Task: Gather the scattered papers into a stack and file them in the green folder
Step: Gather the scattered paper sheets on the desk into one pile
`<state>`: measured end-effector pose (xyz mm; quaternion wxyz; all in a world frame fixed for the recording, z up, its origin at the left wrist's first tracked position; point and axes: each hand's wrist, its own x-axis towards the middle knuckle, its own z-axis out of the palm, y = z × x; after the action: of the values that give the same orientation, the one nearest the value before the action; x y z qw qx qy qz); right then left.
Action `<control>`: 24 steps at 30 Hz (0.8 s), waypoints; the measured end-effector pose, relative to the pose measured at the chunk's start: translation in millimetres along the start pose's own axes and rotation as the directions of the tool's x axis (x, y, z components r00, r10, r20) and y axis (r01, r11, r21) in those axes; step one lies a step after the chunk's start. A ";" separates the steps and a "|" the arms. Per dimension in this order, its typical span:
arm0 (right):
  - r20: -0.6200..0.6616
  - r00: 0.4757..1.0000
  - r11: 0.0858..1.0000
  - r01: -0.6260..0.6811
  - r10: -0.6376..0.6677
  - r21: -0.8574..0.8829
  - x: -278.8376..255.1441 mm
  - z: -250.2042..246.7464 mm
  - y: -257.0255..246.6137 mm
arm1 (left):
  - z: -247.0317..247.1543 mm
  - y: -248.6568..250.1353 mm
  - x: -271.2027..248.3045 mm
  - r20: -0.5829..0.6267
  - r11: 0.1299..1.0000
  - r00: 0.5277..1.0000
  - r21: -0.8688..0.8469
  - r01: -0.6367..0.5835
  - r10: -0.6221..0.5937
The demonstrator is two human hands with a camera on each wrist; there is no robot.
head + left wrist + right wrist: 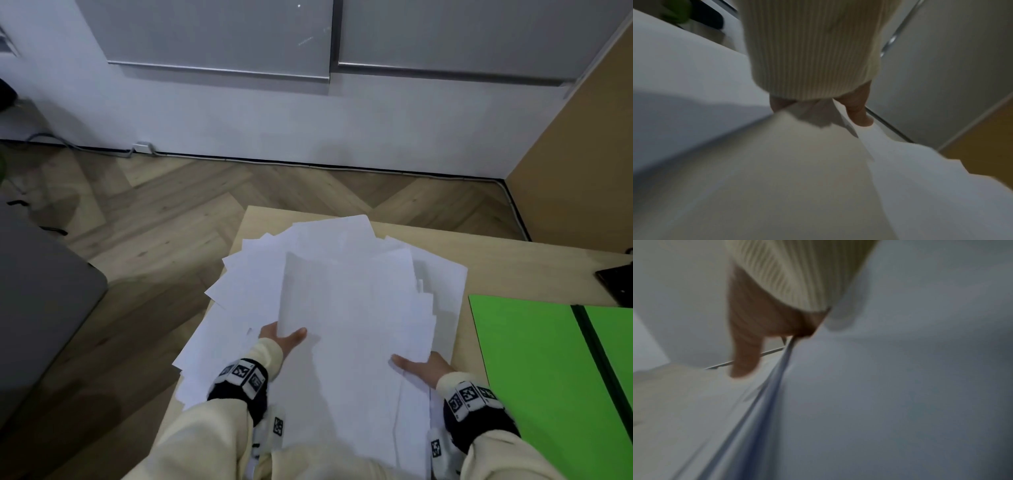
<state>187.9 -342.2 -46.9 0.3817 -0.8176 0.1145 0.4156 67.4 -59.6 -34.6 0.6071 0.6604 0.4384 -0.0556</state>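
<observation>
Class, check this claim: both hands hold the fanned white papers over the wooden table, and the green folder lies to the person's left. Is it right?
One detail is wrong. The head view shows the green folder lying to the person's right, not left. The left hand and right hand do hold the fanned white papers over the wooden table.

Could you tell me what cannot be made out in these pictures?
- Head view: the fingers of the left hand and right hand lie under the papers; only thumbs show.
- Head view: the green folder is cut off by the right edge.
- Head view: the dark object beyond the folder is cut off too; what it is cannot be told.
- Both wrist views: blurred, mostly paper and sleeve.
</observation>
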 end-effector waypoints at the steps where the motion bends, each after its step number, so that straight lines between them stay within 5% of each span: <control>1: -0.047 0.999 0.997 0.004 -0.008 -0.080 -1.4 3.1 -2.1 | 6.5 3.9 0.5 0.012 1.000 1.000 -0.009 -0.009 0.009; 4: -0.161 0.987 0.997 -0.009 -0.004 -0.077 -3.9 3.6 -1.7 | 11.5 16.4 4.6 0.116 0.994 0.993 -0.112 0.009 0.004; 8: -0.183 0.982 0.999 -0.044 0.047 0.020 -9.0 -5.5 8.4 | -9.8 6.0 21.4 0.214 0.935 0.962 -0.274 0.227 -0.171; 13: -0.106 0.989 0.995 -0.099 0.098 0.001 -11.6 -9.8 14.6 | -14.1 0.2 14.3 0.091 0.963 0.990 -0.240 0.125 -0.106; 17: -0.077 0.997 1.000 -0.015 0.013 -0.023 -4.2 -16.5 16.4 | -2.9 23.6 24.7 -0.069 0.980 0.997 -0.199 0.006 -0.020; 21: 0.011 0.999 0.997 0.035 -0.034 -0.065 -16.2 -7.7 0.3 | 18.9 58.2 21.7 -0.021 0.984 0.990 -0.114 -0.138 0.136; 24: -0.210 0.978 0.999 -0.008 -0.002 -0.048 -14.0 0.0 4.4 | 19.0 61.2 24.5 -0.043 0.985 0.990 -0.107 -0.136 0.132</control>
<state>176.8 -347.0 -38.4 0.3467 -0.8658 0.1452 0.3302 130.6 -55.7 -8.3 0.6368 0.6550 0.4062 0.0214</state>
